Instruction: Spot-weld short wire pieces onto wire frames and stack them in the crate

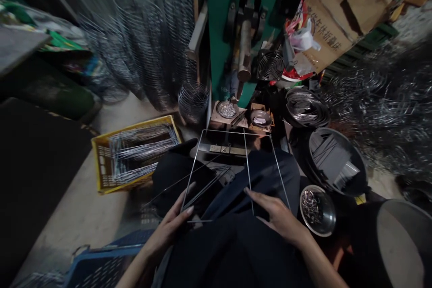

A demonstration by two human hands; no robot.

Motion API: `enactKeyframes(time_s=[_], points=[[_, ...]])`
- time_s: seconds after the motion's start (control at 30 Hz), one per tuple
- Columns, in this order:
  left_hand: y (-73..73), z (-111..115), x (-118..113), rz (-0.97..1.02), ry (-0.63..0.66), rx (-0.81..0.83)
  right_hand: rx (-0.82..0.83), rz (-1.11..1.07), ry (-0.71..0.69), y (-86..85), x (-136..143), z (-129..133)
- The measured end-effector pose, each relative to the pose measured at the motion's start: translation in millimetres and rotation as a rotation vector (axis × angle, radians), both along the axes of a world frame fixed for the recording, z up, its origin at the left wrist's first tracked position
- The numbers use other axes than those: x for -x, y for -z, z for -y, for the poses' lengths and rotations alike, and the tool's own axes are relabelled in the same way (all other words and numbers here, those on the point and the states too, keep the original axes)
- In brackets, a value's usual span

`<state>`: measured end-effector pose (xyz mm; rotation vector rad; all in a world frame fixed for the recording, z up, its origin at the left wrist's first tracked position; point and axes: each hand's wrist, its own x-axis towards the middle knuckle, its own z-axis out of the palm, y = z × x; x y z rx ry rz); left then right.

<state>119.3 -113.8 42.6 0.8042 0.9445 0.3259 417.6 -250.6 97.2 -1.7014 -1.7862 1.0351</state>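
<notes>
A rectangular wire frame (247,162) with a lengthwise wire between its sides is held over my lap, its far end near the machine's work area. The thumb and fingers of my left hand (175,216) pinch its left side wire. My right hand (275,216) grips its right part, thumb and fingers at the middle and right wires. Several loose wires (209,185) lie across my legs beneath the frame. Past its far end, a green machine (218,22) stands with a thick metal arm (245,49) pointing down toward me.
Left, a yellow crate (97,162) holds wire frames; a blue basket (79,263) sits nearer. Small dishes (227,109) of parts stand under the machine. At right are a bowl (326,229) of metal pieces, a black tub (362,171) of strips, cardboard boxes (324,22) and piled wirework (378,94).
</notes>
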Motion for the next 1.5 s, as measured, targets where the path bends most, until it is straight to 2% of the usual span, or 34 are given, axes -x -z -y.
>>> enactKeyframes(time_s=[0.17, 0.3, 0.37, 0.47, 0.57, 0.63, 0.77, 0.97, 1.23, 1.5], points=[[-9.7, -3, -21, 0.11, -0.079, 0.053, -0.046, 0.121, -0.062, 7.5, 2, -24], [-17.3, -7, -24, 0.146, -0.113, 0.03, -0.062, 0.233, -0.096, 3.9, 2, -43], [-10.4, -5, -20, 0.137, -0.148, 0.019, -0.068, 0.261, -0.119, -0.6, 5, -46], [13.4, 4, -18, 0.127, -0.201, 0.019, -0.091, 0.31, -0.14, -10.6, 12, -43], [34.6, 13, -25, 0.169, -0.172, 0.077, -0.116, 0.369, -0.119, -23.1, 15, -36], [38.8, 14, -33, 0.206, -0.143, 0.113, -0.116, 0.382, -0.085, -28.9, 12, -31], [27.1, 3, -40, 0.227, -0.115, 0.066, -0.101, 0.351, 0.0, -24.5, -1, -24], [6.3, -8, -32, 0.185, -0.088, -0.02, -0.104, 0.282, 0.028, -11.1, -5, -24], [-1.3, -6, -28, 0.15, -0.069, -0.033, -0.107, 0.202, -0.075, -5.8, 5, -40], [-9.4, -6, -28, 0.148, -0.076, -0.036, -0.079, 0.185, -0.053, 0.0, 6, -45]])
